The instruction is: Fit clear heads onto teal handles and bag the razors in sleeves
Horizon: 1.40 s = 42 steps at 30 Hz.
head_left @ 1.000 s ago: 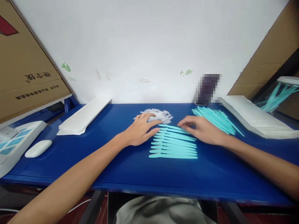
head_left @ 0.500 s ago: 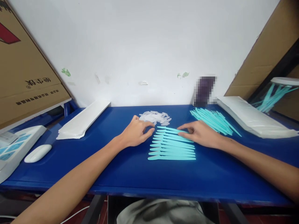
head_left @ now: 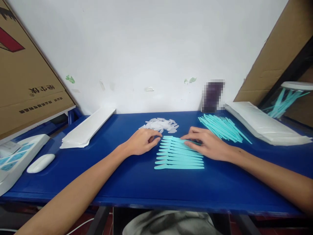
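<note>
Teal sticks [head_left: 182, 156] laid in a row

Through the head camera I see the row mid-desk, sticks roughly parallel to the desk's [head_left: 127, 186] front edge. The left hand [head_left: 143, 142] sits just beside their left ends, thumb and forefinger slightly parted; I can't tell whether they pinch anything. The right hand [head_left: 206, 142] has thumb and forefinger spread over the farthest sticks; whether they grip one, I can't tell. White pieces [head_left: 161, 124] heap toward the back edge; a loose teal pile [head_left: 222, 127] lies near the back right corner.
</note>
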{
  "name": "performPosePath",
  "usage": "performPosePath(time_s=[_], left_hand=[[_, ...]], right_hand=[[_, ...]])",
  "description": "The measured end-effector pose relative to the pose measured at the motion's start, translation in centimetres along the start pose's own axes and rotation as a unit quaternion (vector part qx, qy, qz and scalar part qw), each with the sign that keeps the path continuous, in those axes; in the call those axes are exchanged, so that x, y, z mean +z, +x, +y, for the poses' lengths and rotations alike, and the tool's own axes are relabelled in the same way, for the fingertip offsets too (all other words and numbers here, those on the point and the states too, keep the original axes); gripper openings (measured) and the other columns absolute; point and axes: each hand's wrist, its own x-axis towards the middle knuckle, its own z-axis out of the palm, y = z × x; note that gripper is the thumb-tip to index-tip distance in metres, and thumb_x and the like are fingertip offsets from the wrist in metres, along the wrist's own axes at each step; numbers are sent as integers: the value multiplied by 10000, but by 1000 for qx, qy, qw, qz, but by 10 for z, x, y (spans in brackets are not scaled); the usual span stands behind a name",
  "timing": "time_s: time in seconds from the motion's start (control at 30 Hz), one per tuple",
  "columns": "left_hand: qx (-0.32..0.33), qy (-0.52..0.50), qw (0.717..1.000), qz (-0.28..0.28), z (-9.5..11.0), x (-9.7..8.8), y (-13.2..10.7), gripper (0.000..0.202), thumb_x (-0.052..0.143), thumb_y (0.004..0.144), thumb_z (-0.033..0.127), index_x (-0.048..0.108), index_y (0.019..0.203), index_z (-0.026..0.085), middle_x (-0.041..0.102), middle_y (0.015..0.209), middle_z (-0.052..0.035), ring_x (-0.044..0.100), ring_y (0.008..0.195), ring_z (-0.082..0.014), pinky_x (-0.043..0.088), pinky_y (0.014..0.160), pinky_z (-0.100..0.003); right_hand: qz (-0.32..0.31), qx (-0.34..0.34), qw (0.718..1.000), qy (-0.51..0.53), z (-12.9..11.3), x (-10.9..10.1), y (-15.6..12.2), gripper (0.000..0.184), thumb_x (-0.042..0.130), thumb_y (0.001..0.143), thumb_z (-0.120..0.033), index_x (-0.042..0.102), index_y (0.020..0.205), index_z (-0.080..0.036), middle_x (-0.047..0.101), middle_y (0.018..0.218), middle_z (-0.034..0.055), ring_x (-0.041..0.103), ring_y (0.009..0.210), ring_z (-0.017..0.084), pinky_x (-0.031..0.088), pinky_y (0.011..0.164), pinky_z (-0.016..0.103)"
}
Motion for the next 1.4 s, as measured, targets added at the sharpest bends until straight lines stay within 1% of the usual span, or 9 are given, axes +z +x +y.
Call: performPosePath(time_s=[0.07,0.17,0.23,0.37,0.5,0.77,1.1,1.27,1.4], left_hand=[[3,7,1000,-13,-1,1,0,323,463,996,335,702,1141,172,645,712,0,551,621,-131,382,623,-255],[-1,9,999,-31,-4,2,0,341,453,1008,347,682,1191,172,641,697,4,556,614,-133,386,625,-258],[-7,8,999,-42,-5,2,0,350,448,1012,351,667,1220,175,642,691,8,560,612,-133,383,621,-258],[-9,5,999,-49,-5,1,1,362,440,1018,362,652,1244,175,646,694,6,566,615,-137,383,622,-262],[-9,4,999,-53,-5,1,1,373,433,1021,373,652,1248,172,635,673,7,560,603,-140,383,620,-266],[-12,6,998,-58,-5,1,2,375,439,1020,371,658,1251,174,639,679,7,560,606,-139,382,620,-267],[-13,-2,998,-62,-3,-1,1,379,437,1023,370,657,1259,172,642,675,5,561,602,-140,383,618,-266],[-11,-1,998,-62,-4,0,1,387,429,1026,384,651,1266,175,636,665,8,562,597,-140,387,621,-270],[-13,-2,998,-64,-4,-1,1,390,428,1026,388,649,1268,176,643,673,5,568,602,-143,390,620,-271]], right_hand=[[-29,-25,999,-3,-7,-2,-2,490,425,999,-525,688,1282,-224,619,1105,123,604,959,252,475,807,403],[-71,-35,997,-23,-17,-4,-4,519,428,988,-565,620,1371,-273,546,1313,137,541,1152,311,432,959,512],[-84,-31,995,-33,-19,-3,-5,561,414,986,-583,560,1434,-277,501,1399,142,498,1233,335,385,1023,564],[-101,-8,994,-37,-15,0,-5,651,388,980,-618,453,1519,-259,448,1492,149,437,1328,369,323,1079,618],[-112,-2,993,-23,-12,0,-5,662,390,971,-635,446,1525,-276,463,1503,132,433,1350,385,293,1103,639],[-109,1,993,-48,-15,-2,-5,672,376,975,-637,463,1517,-248,460,1515,146,415,1371,381,317,1092,618],[-135,-33,990,-33,-20,-5,-6,587,393,983,-615,513,1478,-322,409,1570,117,365,1419,385,285,1106,648],[-137,-24,990,-26,-19,-5,-6,589,385,992,-603,472,1504,-325,395,1575,117,368,1418,365,262,1121,644],[-145,-49,988,-13,-20,-6,-7,576,421,984,-594,476,1500,-345,382,1586,108,344,1432,374,285,1108,638]])
